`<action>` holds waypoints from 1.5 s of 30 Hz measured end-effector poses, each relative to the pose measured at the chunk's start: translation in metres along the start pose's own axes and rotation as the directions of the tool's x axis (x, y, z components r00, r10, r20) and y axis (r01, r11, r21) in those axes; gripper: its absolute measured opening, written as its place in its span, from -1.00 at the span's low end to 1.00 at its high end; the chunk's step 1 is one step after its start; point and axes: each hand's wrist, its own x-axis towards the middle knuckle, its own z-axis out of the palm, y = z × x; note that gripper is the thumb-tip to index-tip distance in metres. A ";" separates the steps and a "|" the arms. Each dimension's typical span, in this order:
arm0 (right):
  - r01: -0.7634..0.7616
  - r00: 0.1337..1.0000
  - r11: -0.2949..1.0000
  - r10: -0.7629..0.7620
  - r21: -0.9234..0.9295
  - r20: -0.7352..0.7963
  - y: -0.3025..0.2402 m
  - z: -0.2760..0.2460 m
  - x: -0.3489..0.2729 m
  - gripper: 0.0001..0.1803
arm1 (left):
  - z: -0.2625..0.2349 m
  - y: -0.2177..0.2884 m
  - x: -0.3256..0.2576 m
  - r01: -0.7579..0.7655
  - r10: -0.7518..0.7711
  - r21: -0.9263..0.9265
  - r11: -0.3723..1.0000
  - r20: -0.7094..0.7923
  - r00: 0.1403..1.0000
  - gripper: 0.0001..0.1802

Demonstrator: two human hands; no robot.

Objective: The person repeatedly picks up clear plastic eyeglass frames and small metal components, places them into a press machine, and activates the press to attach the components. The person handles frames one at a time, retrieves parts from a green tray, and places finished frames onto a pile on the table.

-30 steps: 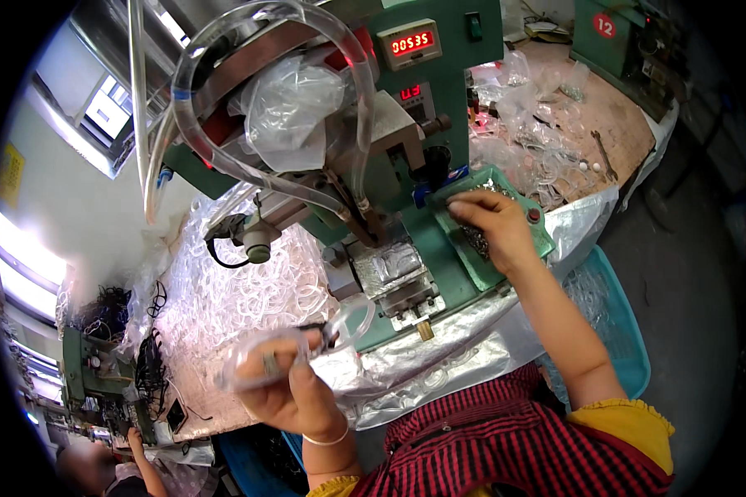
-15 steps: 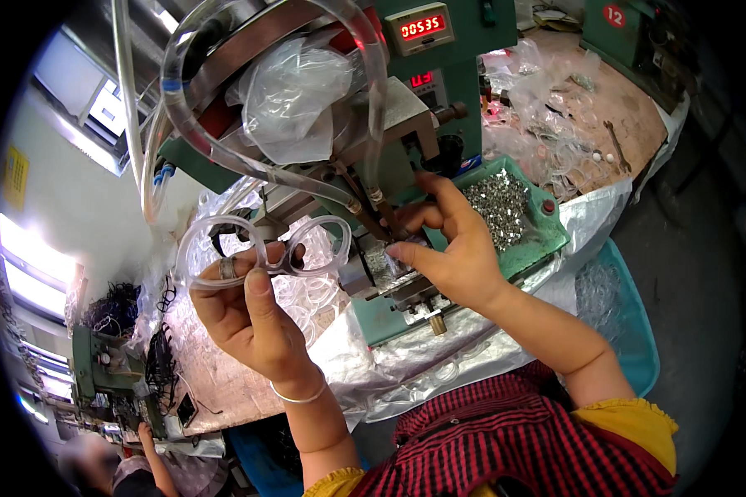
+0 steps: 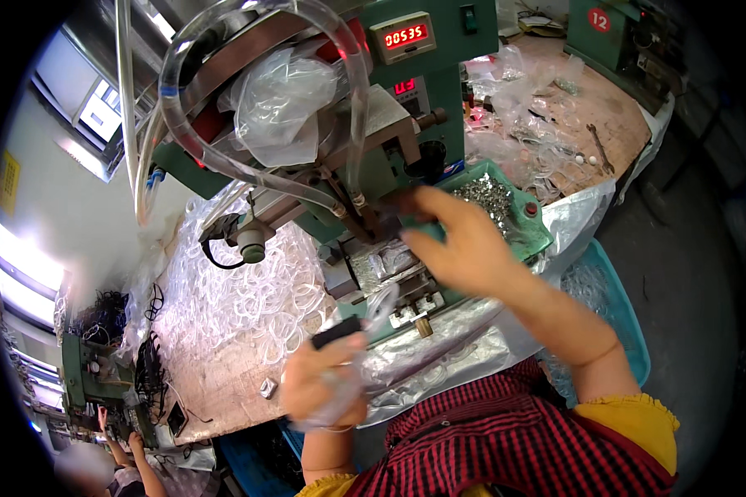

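Note:
My left hand (image 3: 323,385) is low in front of the table edge, blurred, its fingers curled round a pair of clear plastic rings (image 3: 381,308). One ring sticks out toward the press, the other droops under the palm. A black cover-like band (image 3: 336,331) shows at a finger of that hand. My right hand (image 3: 468,248) is beside the tooling of a green bench press (image 3: 435,108), thumb and forefinger apart; its fingertips are blurred and partly hidden against the dark tooling. Clear plastic lies on the press's small metal work plate (image 3: 385,261).
A heap of clear rings (image 3: 257,290) covers the table left of the press. A green tray (image 3: 530,236) of small metal parts stands to its right. A blue tub (image 3: 630,323) sits below the right edge. Clear air hoses (image 3: 170,99) loop overhead. Another person (image 3: 91,468) works far left.
My left hand has dropped down and right, away from beside the press, carrying the rings. My right hand has drawn slightly away from the tooling, fingers spreading. The view has shifted a little.

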 end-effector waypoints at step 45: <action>-0.186 0.968 0.981 0.174 -0.053 -0.179 0.100 -0.005 -0.007 -0.81 | -0.091 -0.123 -0.025 0.021 -0.429 0.932 0.361 0.146 0.892 -0.62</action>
